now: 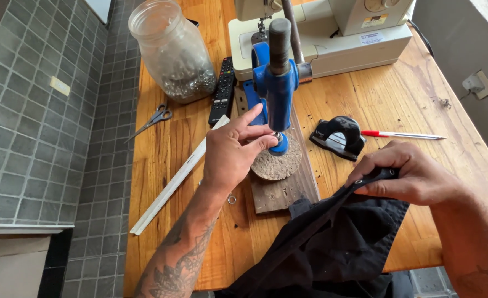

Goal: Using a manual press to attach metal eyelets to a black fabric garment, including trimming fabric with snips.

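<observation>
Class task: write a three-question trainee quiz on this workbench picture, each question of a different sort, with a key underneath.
1. True or false: the left hand touches the base of the blue hand press.
2. What does the right hand hold? A) the scissors B) the black fabric C) the red pen
3. Fill in: the glass jar of small metal pieces stands to the ___ of the black remote.

Key: 1 true; 2 B; 3 left.

left hand [230, 152] – at blue press [277, 83] | right hand [409, 174] – pinching black fabric [332, 237]
</observation>
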